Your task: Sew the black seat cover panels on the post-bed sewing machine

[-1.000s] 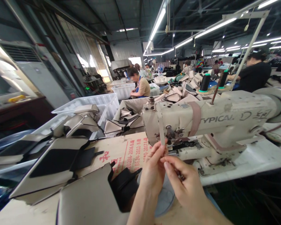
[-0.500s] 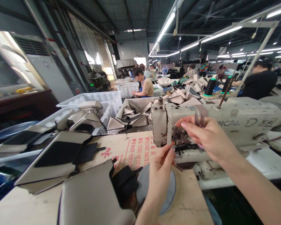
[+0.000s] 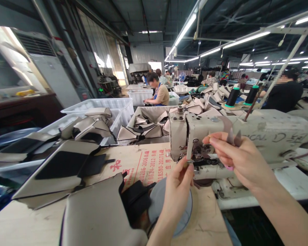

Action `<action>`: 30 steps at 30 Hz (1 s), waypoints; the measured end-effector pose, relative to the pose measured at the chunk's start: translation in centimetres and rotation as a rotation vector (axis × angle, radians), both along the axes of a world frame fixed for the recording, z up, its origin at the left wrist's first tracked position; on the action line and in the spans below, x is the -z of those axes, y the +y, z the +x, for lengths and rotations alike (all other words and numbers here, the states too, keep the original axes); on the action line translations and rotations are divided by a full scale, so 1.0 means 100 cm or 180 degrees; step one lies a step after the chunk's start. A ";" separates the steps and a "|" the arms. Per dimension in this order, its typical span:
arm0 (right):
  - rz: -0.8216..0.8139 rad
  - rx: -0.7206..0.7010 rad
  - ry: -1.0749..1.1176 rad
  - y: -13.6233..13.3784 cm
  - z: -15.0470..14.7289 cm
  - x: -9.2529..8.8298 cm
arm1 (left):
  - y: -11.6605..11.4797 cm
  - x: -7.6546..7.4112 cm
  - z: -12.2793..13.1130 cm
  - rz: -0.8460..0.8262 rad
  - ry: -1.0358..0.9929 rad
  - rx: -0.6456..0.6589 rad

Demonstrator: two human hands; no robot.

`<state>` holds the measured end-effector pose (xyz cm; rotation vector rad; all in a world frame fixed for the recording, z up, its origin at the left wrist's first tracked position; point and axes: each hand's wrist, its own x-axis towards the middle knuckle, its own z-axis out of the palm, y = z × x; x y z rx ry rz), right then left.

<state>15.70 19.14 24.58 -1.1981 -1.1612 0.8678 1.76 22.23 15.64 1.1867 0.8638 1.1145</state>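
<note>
My right hand [image 3: 237, 155] is closed around thread snips [image 3: 230, 138]. Their two metal blades point up above the knuckles, and a bit of pink shows under the fingers. Thumb and forefinger of that hand pinch together before the sewing machine [image 3: 278, 123], and anything in the pinch is too fine to see. Down by the needle area, my left hand [image 3: 178, 182] is closed in a pinch as well; what it holds is hidden. A beige and black sewn piece [image 3: 97, 205] lies on the wooden board left of my forearm.
Beneath my left forearm is a round grey disc [image 3: 157, 193] on the wooden board [image 3: 205, 215]. More beige and black pieces [image 3: 64, 160] lie at left, near white plastic crates [image 3: 125, 112]. Black thread cones [image 3: 232, 97] stand behind the machine. Co-workers sit farther back.
My right hand has moved slightly right and down in the picture, still gripping the snips. The left hand stays low by the needle area. The whole view has shifted a little.
</note>
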 end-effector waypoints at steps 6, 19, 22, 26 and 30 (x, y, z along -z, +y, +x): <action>0.0234 -0.0872 -0.1883 -0.011 -0.028 0.005 | -0.003 -0.007 0.004 -0.0440 -0.0704 -0.0083; 0.0167 -0.0717 -0.3259 -0.024 -0.040 0.057 | 0.008 0.001 0.006 -0.1941 -0.1998 0.0147; -0.0028 -0.0770 -0.3220 -0.022 -0.040 0.059 | 0.008 0.002 0.007 -0.2134 -0.2189 0.0245; -0.0155 -0.0826 -0.3262 -0.023 -0.037 0.059 | 0.007 0.006 0.007 -0.1999 -0.2160 0.0396; -0.0139 -0.0950 -0.3220 -0.031 -0.030 0.059 | 0.003 0.007 0.007 -0.1563 -0.1668 0.0599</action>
